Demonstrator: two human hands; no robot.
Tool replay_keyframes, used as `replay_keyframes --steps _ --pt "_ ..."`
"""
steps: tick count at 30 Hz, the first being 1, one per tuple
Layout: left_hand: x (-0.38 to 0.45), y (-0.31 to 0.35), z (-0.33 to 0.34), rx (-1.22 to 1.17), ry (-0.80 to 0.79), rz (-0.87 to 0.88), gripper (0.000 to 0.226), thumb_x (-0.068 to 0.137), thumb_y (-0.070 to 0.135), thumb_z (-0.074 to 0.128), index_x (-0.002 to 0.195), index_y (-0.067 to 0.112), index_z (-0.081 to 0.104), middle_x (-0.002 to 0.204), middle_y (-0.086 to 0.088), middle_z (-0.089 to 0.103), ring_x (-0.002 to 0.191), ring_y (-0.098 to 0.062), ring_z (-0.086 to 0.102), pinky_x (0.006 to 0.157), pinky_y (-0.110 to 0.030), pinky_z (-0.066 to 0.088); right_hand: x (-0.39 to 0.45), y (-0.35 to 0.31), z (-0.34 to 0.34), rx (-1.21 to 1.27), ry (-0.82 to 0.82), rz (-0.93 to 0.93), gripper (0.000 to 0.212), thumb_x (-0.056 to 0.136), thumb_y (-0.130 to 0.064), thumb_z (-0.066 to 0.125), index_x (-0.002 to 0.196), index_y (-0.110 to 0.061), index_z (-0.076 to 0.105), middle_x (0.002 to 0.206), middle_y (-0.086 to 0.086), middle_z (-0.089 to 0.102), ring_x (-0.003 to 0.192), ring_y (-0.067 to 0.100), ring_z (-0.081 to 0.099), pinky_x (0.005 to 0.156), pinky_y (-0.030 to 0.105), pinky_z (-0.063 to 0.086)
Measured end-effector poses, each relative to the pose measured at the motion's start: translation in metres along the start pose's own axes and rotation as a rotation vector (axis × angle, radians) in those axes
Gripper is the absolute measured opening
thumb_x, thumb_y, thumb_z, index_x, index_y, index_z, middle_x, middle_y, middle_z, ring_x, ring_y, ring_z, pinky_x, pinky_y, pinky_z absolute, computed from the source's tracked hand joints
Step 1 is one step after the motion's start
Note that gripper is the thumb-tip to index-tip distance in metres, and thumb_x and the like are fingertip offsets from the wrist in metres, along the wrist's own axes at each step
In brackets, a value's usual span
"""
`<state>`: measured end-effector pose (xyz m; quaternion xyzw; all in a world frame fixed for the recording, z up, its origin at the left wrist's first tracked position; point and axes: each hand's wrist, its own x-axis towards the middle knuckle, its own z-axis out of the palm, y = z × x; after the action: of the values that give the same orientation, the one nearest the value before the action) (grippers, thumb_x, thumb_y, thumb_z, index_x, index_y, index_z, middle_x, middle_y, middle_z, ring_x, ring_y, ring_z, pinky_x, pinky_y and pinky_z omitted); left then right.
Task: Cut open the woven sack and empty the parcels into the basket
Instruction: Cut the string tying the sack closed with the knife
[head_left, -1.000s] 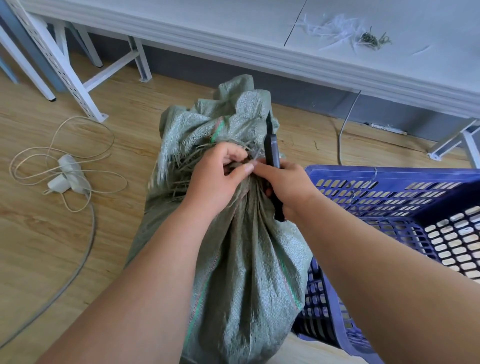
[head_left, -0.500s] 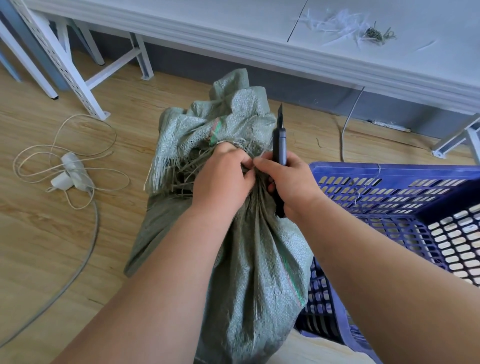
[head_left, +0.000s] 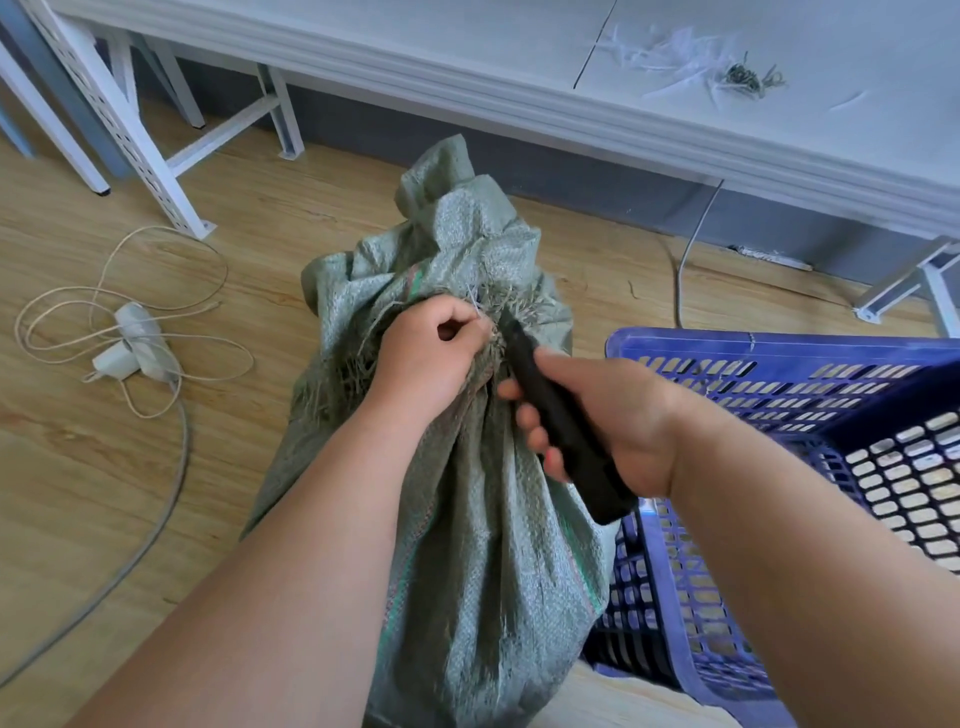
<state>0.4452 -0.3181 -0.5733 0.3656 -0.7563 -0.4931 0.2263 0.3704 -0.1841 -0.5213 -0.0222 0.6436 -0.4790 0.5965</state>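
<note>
The green woven sack (head_left: 467, 499) stands upright on the wooden floor (head_left: 104, 467), its side touching the blue plastic basket (head_left: 779, 415) to the right. The left hand (head_left: 431, 358) is curled tight around the sack's bunched, frayed neck. The right hand (head_left: 597, 415) is wrapped around the handle of a black utility knife (head_left: 556, 415), whose front end points into the gathered neck just beside the left fingers; the blade itself cannot be made out
</note>
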Motion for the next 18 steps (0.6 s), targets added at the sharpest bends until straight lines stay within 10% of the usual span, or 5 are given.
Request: replay_keyframes --steps 8,18 --pt "-0.003 0.005 0.001 -0.021 0.027 0.007 0.011 0.092 0.027 0.062 0.085 0.019 0.067 0.094 -0.013 0.068 0.076 -0.014 0.054 0.065 -0.02 0.04 0.0 -0.005 -0.002 -0.146 0.015 0.078 0.036 0.103 -0.042 0.036 0.096 -0.013 0.057 0.058 0.001 0.048 0.038 0.01 0.043 0.036 0.015 0.035" --pt "-0.005 0.007 0.003 -0.108 0.078 -0.023 0.007 0.091 0.025 0.063 0.088 0.02 0.065 0.081 0.012 0.062 0.069 0.001 0.052 0.061 -0.009 0.038 -0.008 -0.01 -0.006 -0.114 -0.032 0.128 0.033 0.104 -0.04 0.032 0.11 -0.017 0.055 0.056 0.0 0.046 0.037 0.009 0.042 0.037 0.015 0.035"
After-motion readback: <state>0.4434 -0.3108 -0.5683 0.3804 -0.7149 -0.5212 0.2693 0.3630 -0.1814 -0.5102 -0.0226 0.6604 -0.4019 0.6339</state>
